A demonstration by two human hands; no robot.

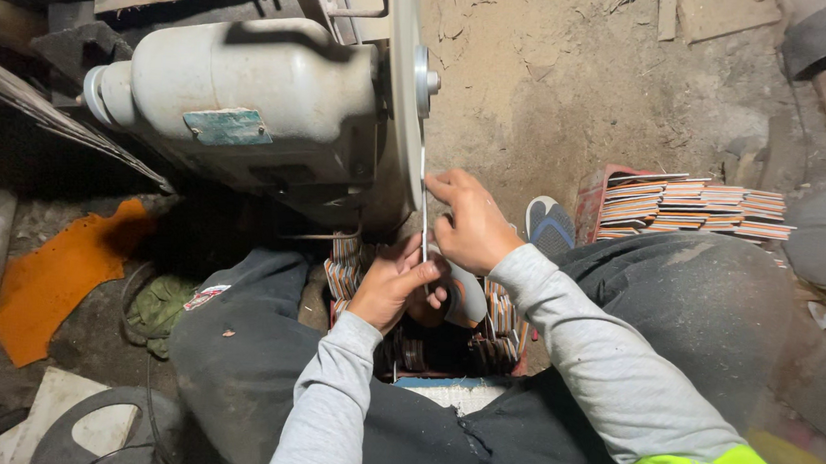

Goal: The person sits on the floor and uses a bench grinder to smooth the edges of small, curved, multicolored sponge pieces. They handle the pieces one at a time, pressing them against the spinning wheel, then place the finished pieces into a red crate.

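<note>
Both my hands pinch a thin, flat strip [424, 214] held on edge against the face of a grey grinding disc [400, 100]. My left hand [393, 287] grips the strip's lower end, thumb on top. My right hand [470, 224] presses the strip from the right side, fingers spread along it. The disc is mounted on a dusty grey motor housing [241, 91] to the left. Below my hands, between my knees, a red crate [454, 352] holds several striped layered pieces.
A stack of striped flat pieces [692, 209] lies in a red tray at the right. A blue and white sandal [550, 225] rests on the dirt floor. An orange sheet [57, 279] and a green cloth [159, 308] lie at the left.
</note>
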